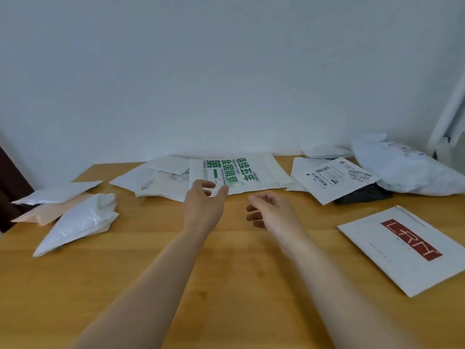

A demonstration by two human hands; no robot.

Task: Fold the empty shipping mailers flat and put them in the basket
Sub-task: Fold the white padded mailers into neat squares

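While mailers (80, 220) litter the counter (226, 273), the middle one looks next.
Left hand (203, 200) spreads thumb and fingers at the near edge of the green-printed mailer (241, 172), mid-counter; right hand (266, 210) hangs loosely curled, holding nothing. Probably light, limp, slick: pinch a near corner.

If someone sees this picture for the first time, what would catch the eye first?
Probably the white mailer with bold green print at the far middle of the wooden table, where the left hand reaches toward its near edge. Next, the white mailer with a red logo lies flat at the near right.
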